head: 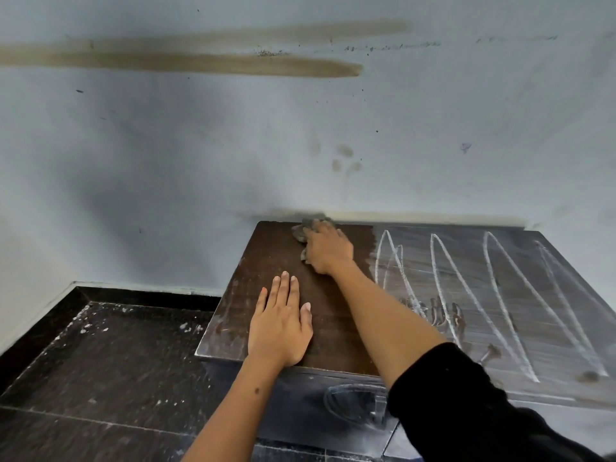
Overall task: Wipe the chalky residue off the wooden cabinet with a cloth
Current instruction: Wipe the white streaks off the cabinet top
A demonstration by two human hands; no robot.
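- Left third of the wooden cabinet (276, 261) looked clean already
- right hand (328, 250) pressed a bunched cloth (308, 226) at the back edge
- left hand (280, 323) lay flat, fingers spread
- chalk zigzags (500, 295) still covered the rest

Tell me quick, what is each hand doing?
Left hand: open, flat on the cabinet top, holding nothing.
Right hand: closed on the cloth, pressing it on the cabinet.
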